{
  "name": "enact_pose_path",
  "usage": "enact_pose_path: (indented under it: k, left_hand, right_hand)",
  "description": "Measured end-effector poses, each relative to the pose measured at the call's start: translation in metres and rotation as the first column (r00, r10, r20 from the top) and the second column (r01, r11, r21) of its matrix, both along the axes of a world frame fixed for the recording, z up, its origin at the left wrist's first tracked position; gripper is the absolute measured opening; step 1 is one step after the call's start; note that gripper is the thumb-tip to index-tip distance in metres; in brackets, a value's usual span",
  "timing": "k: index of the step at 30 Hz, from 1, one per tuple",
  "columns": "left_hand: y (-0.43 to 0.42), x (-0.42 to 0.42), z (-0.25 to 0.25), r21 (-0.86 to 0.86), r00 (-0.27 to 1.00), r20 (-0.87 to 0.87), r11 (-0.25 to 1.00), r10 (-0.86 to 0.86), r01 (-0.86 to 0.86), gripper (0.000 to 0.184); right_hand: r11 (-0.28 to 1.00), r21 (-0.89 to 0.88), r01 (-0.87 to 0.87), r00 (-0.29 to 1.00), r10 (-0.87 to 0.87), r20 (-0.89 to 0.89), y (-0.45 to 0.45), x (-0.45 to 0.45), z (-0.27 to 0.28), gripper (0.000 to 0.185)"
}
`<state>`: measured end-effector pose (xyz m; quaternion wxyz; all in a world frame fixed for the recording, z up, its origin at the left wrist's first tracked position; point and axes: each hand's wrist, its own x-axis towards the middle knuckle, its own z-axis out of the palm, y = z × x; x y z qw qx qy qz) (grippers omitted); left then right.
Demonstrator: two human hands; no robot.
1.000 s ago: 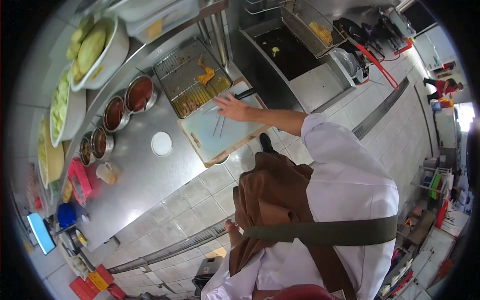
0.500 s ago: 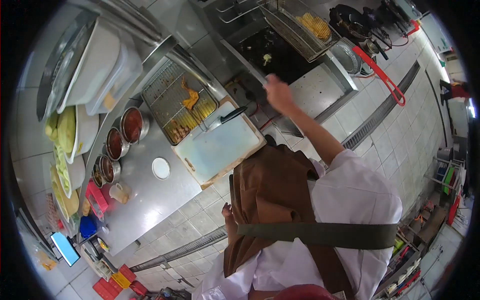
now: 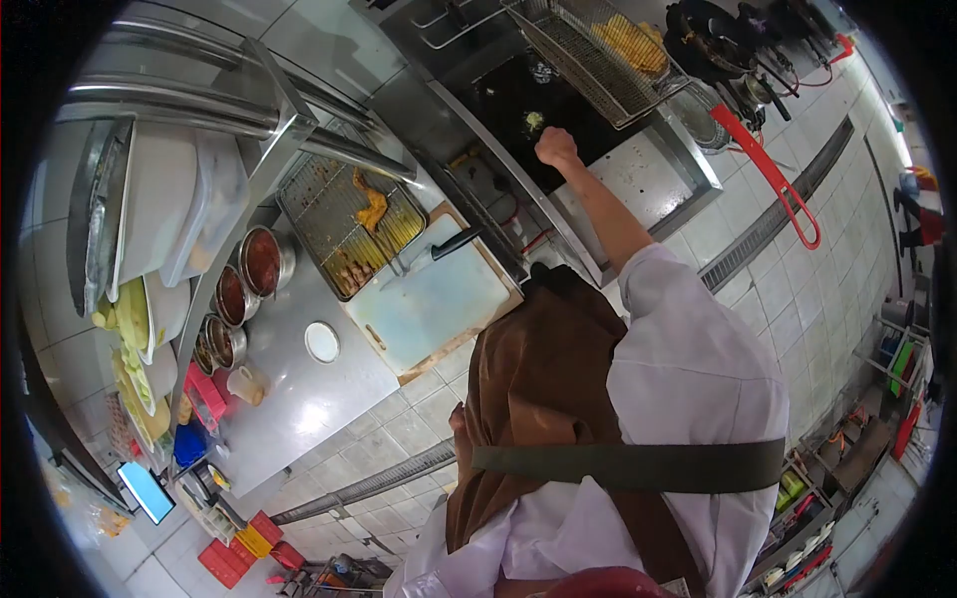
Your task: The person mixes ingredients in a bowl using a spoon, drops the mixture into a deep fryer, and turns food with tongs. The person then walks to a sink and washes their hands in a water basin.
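My right hand point(image 3: 556, 148) is stretched out over the fryer point(image 3: 495, 141), its fingers closed in a fist. What it may hold is hidden. A small pale piece of food point(image 3: 534, 122) shows in the dark oil point(image 3: 503, 100) just beyond the knuckles. My left hand point(image 3: 460, 431) hangs low beside the brown apron point(image 3: 543, 369), partly covered by it, so its fingers are hard to make out. Near the counter's front lies a white cutting board point(image 3: 429, 304) with a black-handled knife point(image 3: 457, 243). Behind it, a wire-racked tray point(image 3: 329, 214) bears a browned piece of food point(image 3: 371, 202).
A frying basket point(image 3: 588, 70) with yellow food rests over the fryer's far right, near a red handle point(image 3: 763, 159). Metal pots of red sauce point(image 3: 264, 259) and a white round lid point(image 3: 322, 342) stand on the steel counter point(image 3: 289, 399). A shelf post point(image 3: 284, 95) juts overhead.
My right hand has moved slightly right and closer to the oil, stretched further out. My left hand has drawn in against the apron. The camera view has tilted slightly.
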<state>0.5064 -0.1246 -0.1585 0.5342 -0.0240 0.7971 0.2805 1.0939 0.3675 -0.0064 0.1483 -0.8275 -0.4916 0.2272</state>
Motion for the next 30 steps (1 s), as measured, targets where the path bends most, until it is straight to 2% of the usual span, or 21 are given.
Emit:
enact_pose_path:
  k: [2, 5, 8, 11, 12, 13, 14, 15, 18, 20, 23, 24, 27, 30]
  left_hand:
    - [0.003, 0.000, 0.001, 0.001, 1.000, -0.006, 1.000, -0.002, 0.002, 0.041]
    - [0.013, -0.002, -0.001, 0.005, 1.000, -0.005, 1.000, -0.006, 0.006, 0.041]
    - [0.019, -0.001, 0.001, 0.001, 1.000, -0.007, 1.000, -0.008, 0.008, 0.042]
    - [0.026, -0.001, -0.006, -0.005, 1.000, -0.007, 1.000, -0.023, 0.023, 0.043]
    - [0.028, 0.002, -0.002, 0.023, 0.999, 0.004, 0.999, -0.033, 0.032, 0.042]
    - [0.028, 0.001, -0.003, 0.053, 0.999, 0.016, 0.998, -0.043, 0.042, 0.042]
    - [0.030, 0.000, -0.006, 0.003, 0.999, 0.030, 1.000, -0.013, 0.013, 0.043]
    - [0.033, 0.002, -0.001, -0.014, 0.998, 0.015, 0.998, -0.067, 0.067, 0.043]
    - [0.038, 0.003, -0.006, -0.091, 0.969, -0.030, 0.966, -0.244, 0.241, 0.043]
    - [0.038, 0.000, -0.012, -0.180, 0.925, -0.058, 0.915, -0.376, 0.361, 0.043]
    - [0.039, 0.002, -0.007, 0.032, 0.974, 0.048, 0.975, -0.221, 0.220, 0.044]
    - [0.041, 0.001, -0.008, 0.011, 0.973, 0.058, 0.974, -0.225, 0.225, 0.048]
    - [0.048, 0.005, -0.005, -0.007, 0.978, 0.048, 0.979, -0.202, 0.202, 0.048]
    - [0.048, 0.005, -0.009, 0.038, 0.954, 0.074, 0.957, -0.291, 0.289, 0.046]
  right_hand:
    - [0.999, -0.019, 0.026, 0.999, -0.026, -0.034, -0.004, -0.002, 0.008, 0.027]
    - [0.994, 0.111, -0.013, 0.999, 0.008, 0.045, -0.019, 0.002, 0.012, 0.026]
    - [0.986, 0.166, 0.021, 0.995, -0.036, 0.091, -0.026, 0.019, -0.006, 0.027]
    - [0.977, 0.202, 0.067, 0.994, -0.082, 0.071, -0.028, 0.042, -0.015, 0.020]
    - [0.952, 0.292, 0.094, 0.993, -0.112, 0.046, -0.031, 0.052, -0.032, 0.021]
    - [0.959, 0.260, 0.116, 0.993, -0.119, -0.006, -0.034, 0.061, -0.032, 0.020]
    - [0.964, 0.227, 0.138, 0.990, -0.128, -0.057, -0.035, 0.069, -0.033, 0.021]
    - [0.969, 0.192, 0.157, 0.985, -0.138, -0.108, -0.037, 0.074, -0.031, 0.022]
    - [0.912, 0.013, 0.410, 0.826, -0.365, -0.430, -0.040, 0.086, -0.025, 0.022]
    - [0.876, -0.043, 0.481, 0.753, -0.438, -0.491, -0.041, 0.090, -0.022, 0.024]
    - [0.808, -0.031, 0.588, 0.661, -0.503, -0.557, -0.044, 0.099, -0.033, 0.026]
    - [0.782, -0.013, 0.624, 0.635, -0.516, -0.575, -0.048, 0.101, -0.034, 0.027]
    - [0.888, 0.117, 0.444, 0.881, -0.408, -0.239, -0.068, 0.104, -0.034, 0.028]
    - [0.781, -0.041, 0.624, 0.671, -0.562, -0.484, -0.084, 0.091, -0.021, 0.029]
